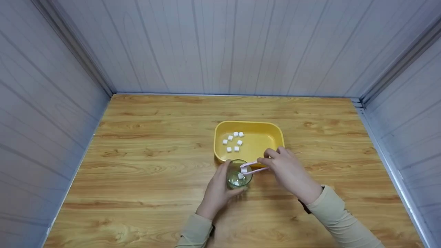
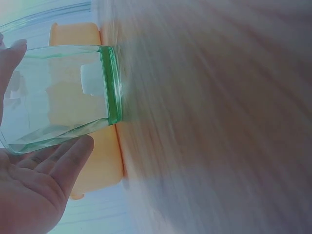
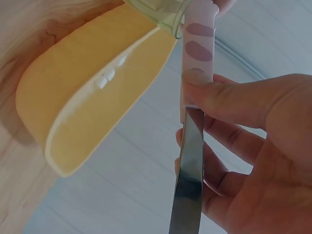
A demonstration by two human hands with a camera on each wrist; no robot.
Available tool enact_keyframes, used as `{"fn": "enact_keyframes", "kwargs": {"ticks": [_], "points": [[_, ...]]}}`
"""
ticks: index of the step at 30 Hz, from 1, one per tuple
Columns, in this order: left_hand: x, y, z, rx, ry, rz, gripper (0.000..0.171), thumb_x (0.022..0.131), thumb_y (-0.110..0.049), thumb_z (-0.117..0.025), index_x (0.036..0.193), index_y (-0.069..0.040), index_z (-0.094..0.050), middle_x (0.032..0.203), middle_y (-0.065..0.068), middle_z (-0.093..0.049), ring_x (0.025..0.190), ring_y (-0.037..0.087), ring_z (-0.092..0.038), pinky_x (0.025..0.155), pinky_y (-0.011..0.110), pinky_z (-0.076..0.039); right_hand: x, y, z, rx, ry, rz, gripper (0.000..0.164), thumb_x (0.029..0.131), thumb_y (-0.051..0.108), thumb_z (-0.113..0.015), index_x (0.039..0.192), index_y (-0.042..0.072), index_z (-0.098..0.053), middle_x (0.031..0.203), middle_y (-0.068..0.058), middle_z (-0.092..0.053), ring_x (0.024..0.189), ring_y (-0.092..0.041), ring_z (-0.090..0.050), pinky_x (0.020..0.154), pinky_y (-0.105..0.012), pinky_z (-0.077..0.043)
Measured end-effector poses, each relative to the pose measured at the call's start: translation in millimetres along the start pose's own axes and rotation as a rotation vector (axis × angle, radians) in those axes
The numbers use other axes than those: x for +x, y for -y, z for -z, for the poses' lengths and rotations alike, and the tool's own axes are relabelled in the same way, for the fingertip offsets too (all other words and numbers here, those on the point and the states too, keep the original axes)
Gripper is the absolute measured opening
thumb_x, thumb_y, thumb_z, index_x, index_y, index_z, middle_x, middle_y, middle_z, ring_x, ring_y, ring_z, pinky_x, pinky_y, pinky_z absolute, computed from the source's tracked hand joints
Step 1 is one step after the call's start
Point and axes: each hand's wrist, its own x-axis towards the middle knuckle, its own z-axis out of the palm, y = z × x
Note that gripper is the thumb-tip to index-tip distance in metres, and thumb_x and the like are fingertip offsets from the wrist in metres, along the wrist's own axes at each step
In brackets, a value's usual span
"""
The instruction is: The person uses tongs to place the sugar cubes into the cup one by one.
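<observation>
My left hand (image 1: 214, 194) grips a greenish clear glass (image 2: 111, 85), thumb on the near side and fingers on the far side. White cubes (image 1: 240, 176) are inside it, one seen low near the base in the left wrist view. My right hand (image 1: 293, 171) pinches tongs (image 3: 187, 170) with pink spotted arms and a metal band, the thumb pressing on one arm. Between the tong tips, at the glass's mouth, is a white cube (image 1: 244, 170). How deep the tips reach is hard to tell.
A yellow plastic box (image 1: 263, 139) stands just behind the glass, with several white cubes (image 1: 236, 148) spread over its left half. The wooden table (image 1: 148, 165) is bounded by pale panelled walls (image 1: 220, 48) at the back and both sides.
</observation>
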Motion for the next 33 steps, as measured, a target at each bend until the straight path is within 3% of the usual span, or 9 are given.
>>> {"fn": "enact_keyframes", "kwargs": {"ticks": [17, 33], "points": [[-0.4, 0.5, -0.3, -0.018, -0.001, 0.004, 0.098, 0.071, -0.042, -0.082, 0.145, -0.004, -0.031, 0.138, 0.008, -0.044, 0.123, 0.024, -0.048, 0.103, 0.039, -0.040, -2.5, 1.2, -3.7, 0.001, 0.027, -0.021, 0.037, 0.079, 0.001, -0.076, 0.109, 0.022, -0.072, 0.100, 0.001, -0.057, 0.081, -0.021, -0.044, 0.069, -0.034, -0.041], [0.0, 2.6, -0.8, -0.019, -0.008, -0.007, 0.096, 0.072, -0.040, -0.083, 0.145, -0.005, -0.032, 0.139, 0.007, -0.043, 0.124, 0.024, -0.046, 0.102, 0.040, -0.041, -1.6, 0.7, -7.3, 0.053, 0.020, -0.055, 0.044, 0.075, -0.006, -0.076, 0.110, 0.020, -0.073, 0.100, 0.001, -0.057, 0.084, -0.022, -0.046, 0.071, -0.037, -0.043]]}}
